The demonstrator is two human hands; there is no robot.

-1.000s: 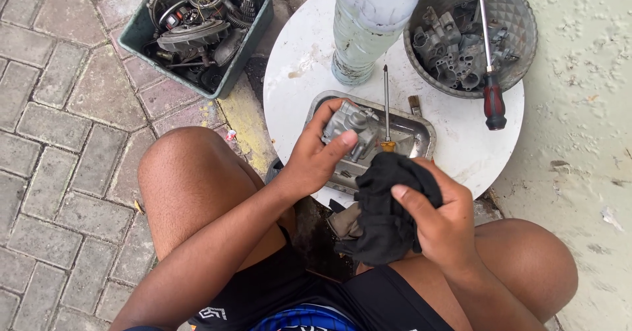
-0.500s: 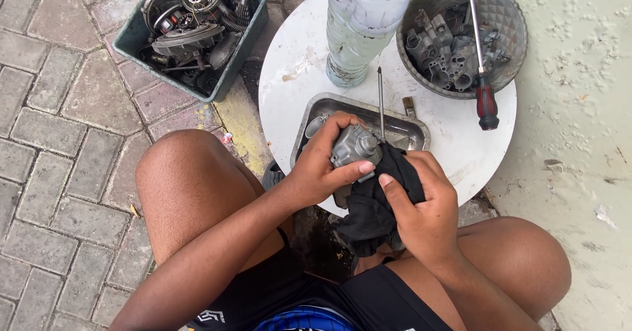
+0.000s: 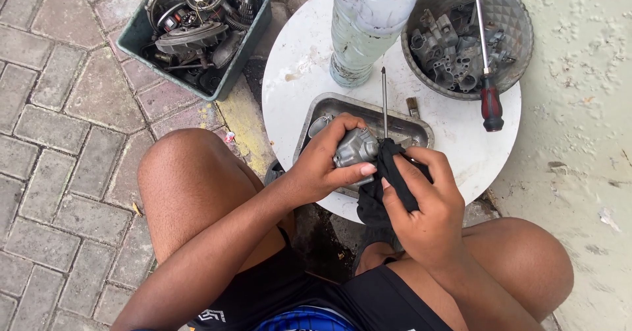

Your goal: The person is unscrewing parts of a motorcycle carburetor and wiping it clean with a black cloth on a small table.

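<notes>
Carburetor part now against rag

hands: your left hand and right hand are both bare, no gloves, no rings or watch showing
nails: short and plain on the fingers you can see
arms: bare all the way up, so no sleeves in view
legs: bare knees and thighs, shorts end high up
shorts: black, kinda sporty looking fabric
marking: small white logo-ish mark on the left leg of the shorts, too small to make out
shirt: a bit of blue with a dark web-like pattern peeking in at the bottom edge
</notes>
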